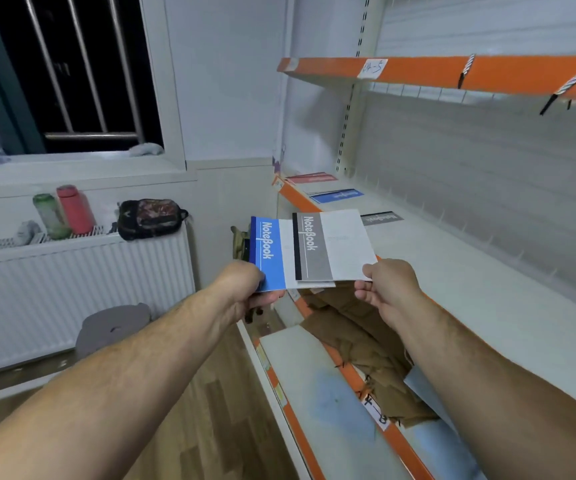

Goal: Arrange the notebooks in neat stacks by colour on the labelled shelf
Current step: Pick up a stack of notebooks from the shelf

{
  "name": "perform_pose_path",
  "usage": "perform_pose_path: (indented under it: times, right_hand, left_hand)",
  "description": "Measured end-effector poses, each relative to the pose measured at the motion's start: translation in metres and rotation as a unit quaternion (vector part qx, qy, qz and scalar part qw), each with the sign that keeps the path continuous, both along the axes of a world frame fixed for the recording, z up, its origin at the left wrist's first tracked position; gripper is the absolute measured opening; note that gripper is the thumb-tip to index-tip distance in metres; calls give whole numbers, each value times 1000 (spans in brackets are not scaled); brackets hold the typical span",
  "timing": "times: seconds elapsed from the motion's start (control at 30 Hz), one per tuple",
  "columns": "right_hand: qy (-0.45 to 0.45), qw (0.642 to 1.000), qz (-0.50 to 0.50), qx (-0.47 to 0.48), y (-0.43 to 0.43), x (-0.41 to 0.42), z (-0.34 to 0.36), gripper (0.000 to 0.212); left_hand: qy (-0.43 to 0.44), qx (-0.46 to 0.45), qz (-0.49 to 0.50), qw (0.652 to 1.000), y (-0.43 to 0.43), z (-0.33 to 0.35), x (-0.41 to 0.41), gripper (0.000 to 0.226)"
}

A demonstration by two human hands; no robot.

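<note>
My left hand (245,289) grips a blue notebook (268,254) by its lower left corner. My right hand (383,285) pinches the lower right corner of a grey notebook (331,247), which partly overlaps the blue one. Both are held in the air just left of the white shelf (453,271) with an orange front edge. On that shelf lie a red notebook (312,177) at the far end, a blue notebook (338,195) nearer, and a grey notebook (382,218) nearest, each apart from the others.
An upper orange-edged shelf (418,69) carries a handwritten label. Below the hands a lower shelf holds crumpled brown paper (359,327). A white radiator (78,282) at left bears two bottles (63,213) and a dark bag (149,218). A grey stool (113,327) stands on the wooden floor.
</note>
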State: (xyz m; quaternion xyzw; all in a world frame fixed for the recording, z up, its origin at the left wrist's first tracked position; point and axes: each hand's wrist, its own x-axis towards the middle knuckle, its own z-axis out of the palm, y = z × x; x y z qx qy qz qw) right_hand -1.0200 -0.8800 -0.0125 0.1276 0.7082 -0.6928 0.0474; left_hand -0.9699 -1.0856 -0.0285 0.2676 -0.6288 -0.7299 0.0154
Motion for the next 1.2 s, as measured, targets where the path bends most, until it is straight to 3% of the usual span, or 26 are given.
perform_pose_path:
  times: [0.23, 0.47, 0.7, 0.83, 0.93, 1.2]
  right_hand:
    - [9, 999, -43, -2, -70, -84, 6, 19]
    - [-1, 995, -95, 14, -101, -163, 5, 10]
    - [-2, 991, -135, 9, -81, -239, 7, 19]
    - [4, 988, -155, -7, -69, -281, 5, 20]
    - [4, 985, -172, -8, -58, -301, 2, 17]
    - [14, 967, -254, 13, -30, -333, 0, 18]
  left_hand:
    - [4, -8, -58, 998, -69, 8, -109, 18]
    - [-8, -25, -105, 994, -115, 9, -206, 19]
    - [-22, -52, -169, 984, -95, 5, -305, 8]
    - [-22, -93, -209, 973, -76, 9, -352, 17]
    - [-21, -131, -243, 961, -63, 16, -381, 12]
    - [-31, -110, -324, 939, -33, 9, -454, 25]
